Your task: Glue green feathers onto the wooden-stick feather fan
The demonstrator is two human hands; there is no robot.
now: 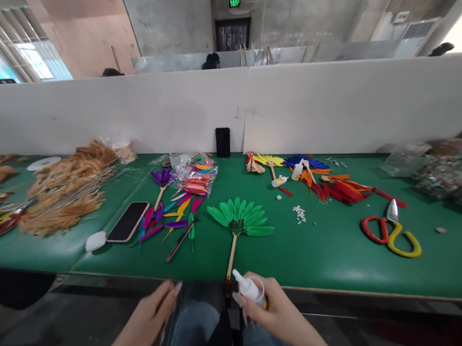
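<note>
My right hand (275, 308) is closed around a small white glue bottle (248, 287) with a narrow nozzle. The bottle is tilted, its nozzle pointing up and left, just in front of the table edge. Close above it lies a fan of green feathers (240, 217) on a thin wooden stick (232, 257), whose lower end reaches the edge. My left hand (159, 308) hovers over my lap, left of the stick. It looks open, with nothing visible in it, though its fingertips are somewhat blurred.
Loose coloured feathers (176, 210), a purple feather fan (162, 177), tweezers (182, 239) and a phone (128, 222) lie left. White beads (299, 214), red feathers (346, 188) and scissors (392, 232) lie right. Behind stands a white partition (164, 111).
</note>
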